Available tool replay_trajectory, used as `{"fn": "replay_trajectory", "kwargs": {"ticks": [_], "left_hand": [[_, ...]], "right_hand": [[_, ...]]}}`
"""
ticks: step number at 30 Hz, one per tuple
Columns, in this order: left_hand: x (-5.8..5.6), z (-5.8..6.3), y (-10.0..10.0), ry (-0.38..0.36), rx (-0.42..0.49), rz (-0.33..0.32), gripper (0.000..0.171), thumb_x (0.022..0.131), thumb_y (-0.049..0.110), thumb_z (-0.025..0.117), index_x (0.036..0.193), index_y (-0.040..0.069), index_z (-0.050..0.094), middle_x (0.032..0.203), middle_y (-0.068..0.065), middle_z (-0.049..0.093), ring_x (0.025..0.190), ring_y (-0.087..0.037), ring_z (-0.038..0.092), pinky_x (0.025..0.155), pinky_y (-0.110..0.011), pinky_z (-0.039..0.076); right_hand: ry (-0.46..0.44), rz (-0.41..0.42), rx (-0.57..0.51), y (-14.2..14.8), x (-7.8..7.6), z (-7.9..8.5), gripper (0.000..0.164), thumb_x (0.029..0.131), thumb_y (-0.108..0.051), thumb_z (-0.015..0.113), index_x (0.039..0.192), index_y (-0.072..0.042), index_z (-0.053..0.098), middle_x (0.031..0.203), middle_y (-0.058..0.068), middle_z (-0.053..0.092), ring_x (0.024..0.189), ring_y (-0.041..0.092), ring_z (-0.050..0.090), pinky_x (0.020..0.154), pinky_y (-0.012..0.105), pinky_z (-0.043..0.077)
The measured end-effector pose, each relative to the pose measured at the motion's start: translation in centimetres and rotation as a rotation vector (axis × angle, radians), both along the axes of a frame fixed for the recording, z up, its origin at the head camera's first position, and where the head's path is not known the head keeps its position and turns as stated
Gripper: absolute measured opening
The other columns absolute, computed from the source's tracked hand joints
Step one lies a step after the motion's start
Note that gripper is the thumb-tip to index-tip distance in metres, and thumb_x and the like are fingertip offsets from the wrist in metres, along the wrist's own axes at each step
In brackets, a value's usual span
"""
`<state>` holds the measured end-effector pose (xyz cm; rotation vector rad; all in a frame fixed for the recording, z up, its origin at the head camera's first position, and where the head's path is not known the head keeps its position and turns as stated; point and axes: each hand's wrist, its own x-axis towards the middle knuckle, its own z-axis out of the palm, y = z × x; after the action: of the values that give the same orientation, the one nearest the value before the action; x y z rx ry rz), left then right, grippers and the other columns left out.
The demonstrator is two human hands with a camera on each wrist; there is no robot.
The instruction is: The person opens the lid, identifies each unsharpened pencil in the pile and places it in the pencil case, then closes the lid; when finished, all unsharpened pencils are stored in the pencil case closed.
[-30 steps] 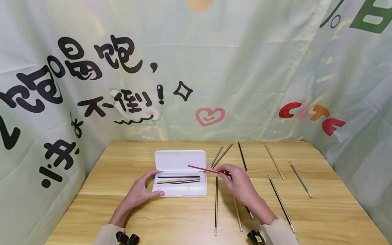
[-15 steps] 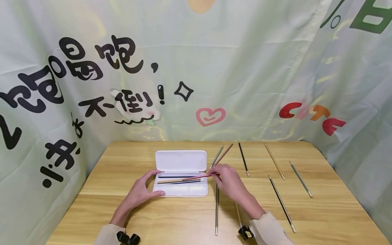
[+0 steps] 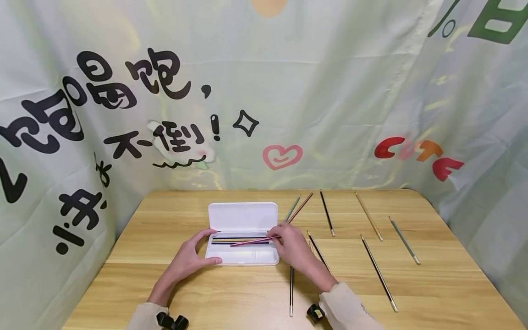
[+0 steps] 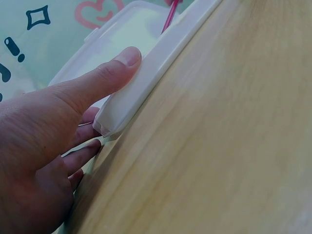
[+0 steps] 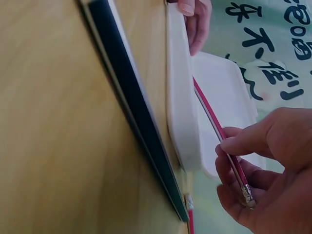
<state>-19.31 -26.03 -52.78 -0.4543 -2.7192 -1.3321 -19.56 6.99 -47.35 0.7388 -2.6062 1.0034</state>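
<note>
A slim red-and-silver striped pencil (image 5: 210, 111) is being pinched by the right hand (image 3: 294, 250), its far end being held over the open white rectangular plastic case (image 3: 243, 216), in which dark and tan pencils (image 3: 222, 243) are being contained. The case's left end is being gripped by the left hand (image 3: 191, 256).

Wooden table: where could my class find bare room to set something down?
The table is bare left of the left hand and white pencil case; in front of the case, between the left forearm and nearest black pencil; and along the table's right edge, beyond the grey-green pencil. Crowded: right of the case, around the right hand and scattered pencils.
</note>
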Motion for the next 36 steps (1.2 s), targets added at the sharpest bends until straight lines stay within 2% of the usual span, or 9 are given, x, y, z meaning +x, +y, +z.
{"fn": "replay_trajectory", "kwargs": {"ticks": [3,7,16,27,36], "left_hand": [[0.1,0.0,0.0,-0.004,0.004,0.001,0.082,0.071,0.044,0.094,0.141,0.022,0.057,0.143,-0.009,0.059,0.138,-0.038,0.048,0.113,-0.066,0.032],[0.0,-0.1,-0.1,-0.003,0.005,0.001,0.082,0.071,0.044,0.094,0.141,0.023,0.057,0.142,-0.008,0.06,0.137,-0.036,0.049,0.113,-0.064,0.033],[-0.1,-0.1,-0.1,0.001,0.009,-0.007,0.082,0.071,0.044,0.094,0.141,0.023,0.057,0.142,-0.007,0.06,0.137,-0.036,0.048,0.113,-0.063,0.032],[-0.1,-0.1,-0.1,-0.002,0.02,-0.008,0.081,0.071,0.042,0.095,0.14,0.022,0.057,0.141,-0.007,0.061,0.137,-0.036,0.048,0.114,-0.064,0.031],[0.0,-0.1,-0.1,-0.002,0.008,-0.001,0.082,0.071,0.044,0.094,0.14,0.022,0.057,0.142,-0.008,0.06,0.137,-0.036,0.049,0.113,-0.063,0.032]], "right_hand": [[-0.003,-0.033,0.014,-0.9,-0.1,-0.3,0.014,0.087,0.005,0.076,0.093,-0.008,0.08,0.091,0.003,0.073,0.083,0.017,0.066,0.073,0.033,0.056],[0.011,-0.034,0.022,-1.9,-0.3,-0.6,0.011,0.085,0.002,0.08,0.09,-0.009,0.08,0.088,0.001,0.075,0.085,0.02,0.069,0.079,0.039,0.056],[-0.014,-0.029,0.011,-3.6,-0.8,-1.5,0.013,0.083,0.003,0.079,0.086,-0.01,0.079,0.085,0.001,0.076,0.083,0.018,0.068,0.075,0.036,0.054],[-0.017,-0.034,0.011,-4.1,-1.0,-1.8,0.014,0.083,0.003,0.078,0.086,-0.011,0.08,0.084,-0.003,0.076,0.084,0.017,0.07,0.082,0.043,0.053],[-0.108,-0.021,-0.055,-3.1,-0.2,-0.7,0.015,0.087,0.006,0.072,0.094,-0.006,0.078,0.09,0.002,0.075,0.085,0.016,0.07,0.079,0.034,0.058]]}}
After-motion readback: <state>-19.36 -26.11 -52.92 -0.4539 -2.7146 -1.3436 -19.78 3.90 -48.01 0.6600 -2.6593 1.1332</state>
